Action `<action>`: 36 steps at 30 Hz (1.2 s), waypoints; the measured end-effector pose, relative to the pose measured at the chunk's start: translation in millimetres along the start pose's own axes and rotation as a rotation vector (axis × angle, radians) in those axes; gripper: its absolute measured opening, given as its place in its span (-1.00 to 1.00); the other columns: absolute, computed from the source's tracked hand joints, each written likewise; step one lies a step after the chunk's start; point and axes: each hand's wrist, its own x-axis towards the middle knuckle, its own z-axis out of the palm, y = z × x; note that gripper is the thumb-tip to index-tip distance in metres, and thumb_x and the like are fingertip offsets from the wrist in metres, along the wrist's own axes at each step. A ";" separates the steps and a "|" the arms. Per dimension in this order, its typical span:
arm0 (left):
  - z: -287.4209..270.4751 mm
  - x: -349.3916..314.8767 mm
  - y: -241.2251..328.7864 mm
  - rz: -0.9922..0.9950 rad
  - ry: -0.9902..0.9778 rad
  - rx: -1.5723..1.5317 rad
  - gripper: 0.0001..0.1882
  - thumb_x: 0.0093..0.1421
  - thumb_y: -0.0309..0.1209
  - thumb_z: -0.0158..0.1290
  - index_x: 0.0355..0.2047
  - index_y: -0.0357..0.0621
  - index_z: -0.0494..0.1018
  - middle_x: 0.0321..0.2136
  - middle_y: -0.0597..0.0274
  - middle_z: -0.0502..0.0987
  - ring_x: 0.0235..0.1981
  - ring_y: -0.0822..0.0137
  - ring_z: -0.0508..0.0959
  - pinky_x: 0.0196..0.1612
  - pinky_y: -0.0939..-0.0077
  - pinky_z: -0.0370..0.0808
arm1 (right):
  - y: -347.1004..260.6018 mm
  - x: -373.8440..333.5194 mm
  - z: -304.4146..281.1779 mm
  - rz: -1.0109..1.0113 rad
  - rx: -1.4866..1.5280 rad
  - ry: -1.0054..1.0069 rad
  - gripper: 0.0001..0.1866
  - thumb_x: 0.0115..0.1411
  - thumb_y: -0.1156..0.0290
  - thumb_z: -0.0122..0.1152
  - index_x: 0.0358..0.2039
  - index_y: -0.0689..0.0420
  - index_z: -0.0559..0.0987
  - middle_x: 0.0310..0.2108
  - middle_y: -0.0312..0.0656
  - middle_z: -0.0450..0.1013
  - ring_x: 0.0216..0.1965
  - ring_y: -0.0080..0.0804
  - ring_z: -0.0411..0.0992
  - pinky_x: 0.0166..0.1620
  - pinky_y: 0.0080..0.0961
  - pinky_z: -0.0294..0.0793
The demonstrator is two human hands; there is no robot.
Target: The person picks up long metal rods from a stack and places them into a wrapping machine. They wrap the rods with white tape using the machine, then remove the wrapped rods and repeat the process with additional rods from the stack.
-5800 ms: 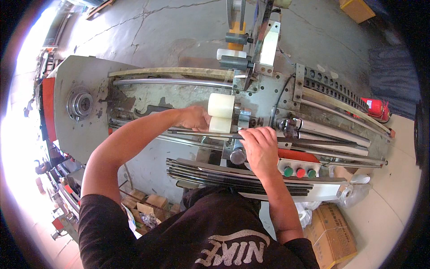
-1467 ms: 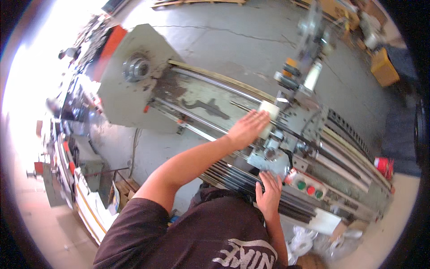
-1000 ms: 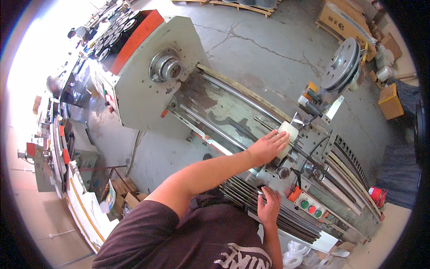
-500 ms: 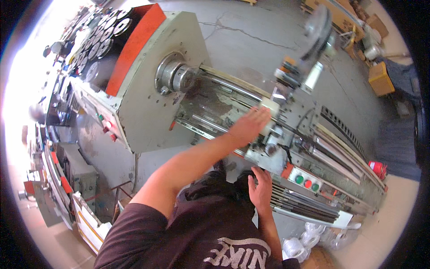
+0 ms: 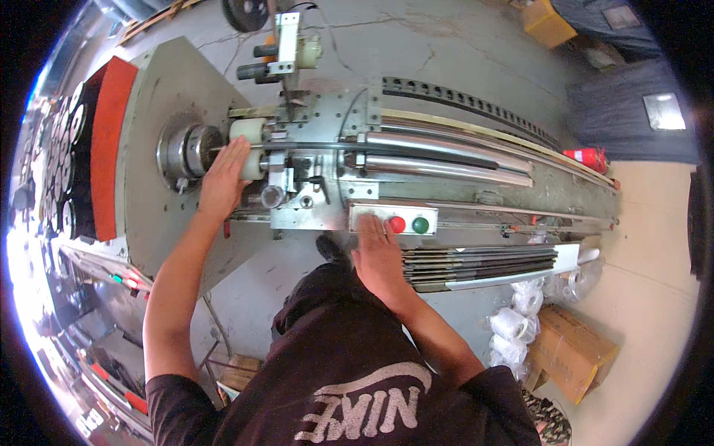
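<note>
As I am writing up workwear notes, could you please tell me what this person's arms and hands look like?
The left hand and right hand are ungloved, and nothing shows on the wrists. Both forearms are bare below the short, dark sleeves of a T-shirt with a large pale print on its chest.

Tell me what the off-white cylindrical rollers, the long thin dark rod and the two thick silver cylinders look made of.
Off-white cylindrical rollers: probably plastic, smooth and matte; even pale colour, no metallic glare.
Long thin dark rod: faint sheen; possibly carbon composite or coated metal, the look leaves it open.
Two thick silver cylinders: likely polished metal; bright streaks run along their length.
</note>
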 end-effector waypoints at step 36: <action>18.6 -9.4 9.0 -0.125 0.129 0.129 -0.25 0.18 -0.66 -0.02 0.43 -0.30 0.19 0.44 -0.10 0.24 0.47 -0.03 0.24 0.52 0.11 0.17 | 236.2 44.7 -81.0 0.258 -0.425 0.080 -0.22 0.46 -0.01 0.06 0.50 0.22 0.16 0.52 0.03 0.10 0.56 -0.04 -0.02 0.58 0.05 -0.26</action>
